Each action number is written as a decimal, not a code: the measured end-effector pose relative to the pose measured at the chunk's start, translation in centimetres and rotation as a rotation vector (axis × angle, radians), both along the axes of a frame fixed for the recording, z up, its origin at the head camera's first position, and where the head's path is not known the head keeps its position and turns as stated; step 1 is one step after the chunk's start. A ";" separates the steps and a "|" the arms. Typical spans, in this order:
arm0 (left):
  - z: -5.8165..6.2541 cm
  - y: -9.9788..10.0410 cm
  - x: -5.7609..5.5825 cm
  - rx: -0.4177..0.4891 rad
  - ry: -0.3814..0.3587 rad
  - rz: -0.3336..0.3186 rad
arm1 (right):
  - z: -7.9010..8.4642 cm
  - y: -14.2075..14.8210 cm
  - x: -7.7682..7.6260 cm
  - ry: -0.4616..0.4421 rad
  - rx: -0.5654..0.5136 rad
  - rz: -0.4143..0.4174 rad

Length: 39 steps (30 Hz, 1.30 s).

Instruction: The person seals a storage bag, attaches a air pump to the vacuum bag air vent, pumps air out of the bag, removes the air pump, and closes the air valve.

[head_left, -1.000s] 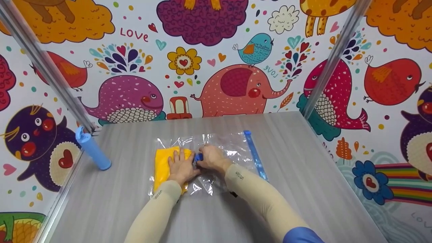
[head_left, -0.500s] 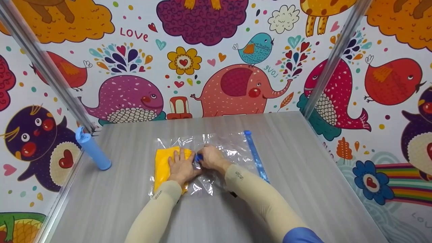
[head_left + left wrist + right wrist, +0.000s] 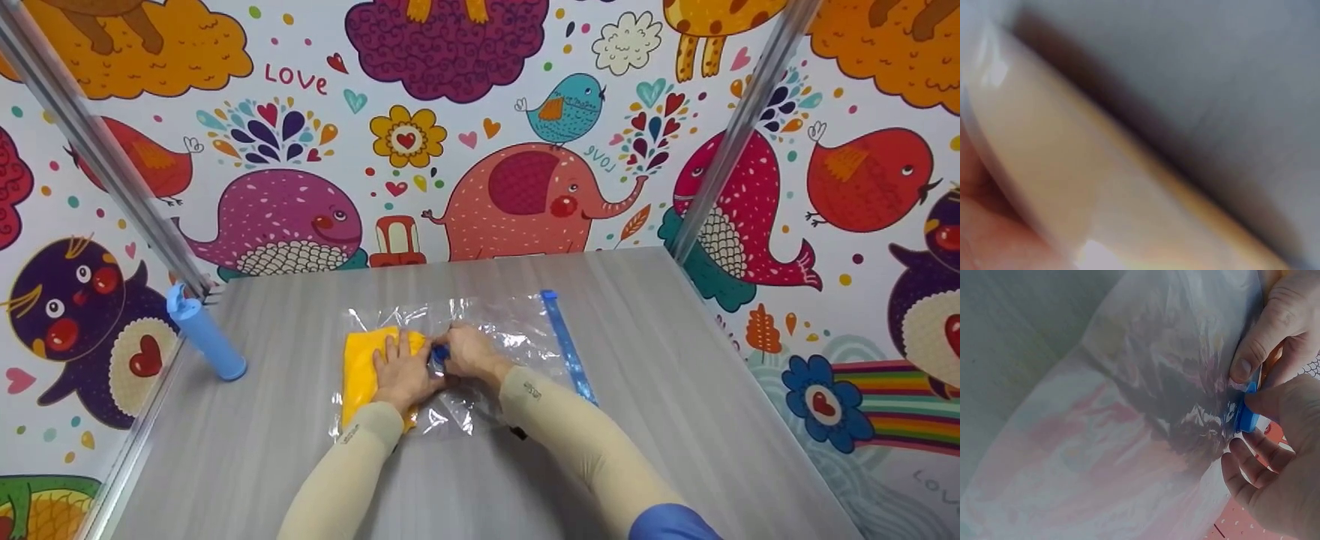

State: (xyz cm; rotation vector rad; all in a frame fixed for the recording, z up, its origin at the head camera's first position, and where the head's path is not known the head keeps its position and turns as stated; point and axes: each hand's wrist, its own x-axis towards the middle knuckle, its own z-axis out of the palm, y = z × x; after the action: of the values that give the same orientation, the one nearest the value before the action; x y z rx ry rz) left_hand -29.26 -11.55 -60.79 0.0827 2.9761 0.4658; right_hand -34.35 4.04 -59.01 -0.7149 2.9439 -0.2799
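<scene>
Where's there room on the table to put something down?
The grey wood-grain table has bare room right of the blue zip strip on the clear plastic bag, and between that bag and the light-blue plastic cylinder. The middle is crowded: the left hand lies over the bag's yellow bundle; the right hand pinches a blue plastic cap.
</scene>
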 end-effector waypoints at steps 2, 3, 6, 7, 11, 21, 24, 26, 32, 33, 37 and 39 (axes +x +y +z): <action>-0.1 0.0 -0.1 -0.006 0.006 -0.002 | -1.9 0.1 -1.2 0.004 -0.039 -0.025; -0.1 -0.1 -0.1 -0.006 0.014 -0.004 | -1.9 0.1 -1.2 -0.005 -0.064 -0.038; -0.2 -0.1 -0.1 -0.003 0.027 -0.008 | -2.0 0.2 -1.1 -0.019 -0.119 -0.089; -0.2 -0.1 -0.1 0.000 0.032 -0.010 | -1.9 0.2 -1.0 -0.020 -0.127 -0.109; -0.3 -0.2 -0.1 0.005 0.040 -0.011 | 0.2 0.0 0.4 -0.044 -0.104 -0.198; 0.1 0.0 0.1 0.009 -0.007 -0.001 | -0.3 -0.1 0.1 -0.021 -0.062 -0.197; 0.0 0.0 0.0 0.018 -0.014 0.002 | -0.4 -0.3 0.0 -0.009 -0.032 -0.173; -0.1 0.0 -0.1 0.020 -0.026 0.003 | 0.0 -0.6 0.2 -0.028 -0.010 -0.166; -0.6 0.0 -0.3 0.025 -0.031 0.000 | -0.2 -0.5 -0.2 -0.038 0.000 -0.111; -0.6 -0.1 -0.4 0.025 -0.027 -0.001 | -1.6 -0.4 -1.0 -0.011 -0.005 -0.095; -0.9 -0.2 -0.6 0.021 -0.001 -0.004 | -3.5 -0.1 -2.3 0.017 -0.055 -0.073; -1.0 -0.3 -0.6 0.015 0.001 -0.003 | -3.6 0.0 -2.6 0.001 -0.075 -0.069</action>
State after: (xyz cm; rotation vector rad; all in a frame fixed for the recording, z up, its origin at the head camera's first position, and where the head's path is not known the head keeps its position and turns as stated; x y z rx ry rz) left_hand -29.90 -11.82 -61.76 0.0885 2.9732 0.4876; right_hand -36.96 4.06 -62.64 -0.6238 2.9772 -0.3973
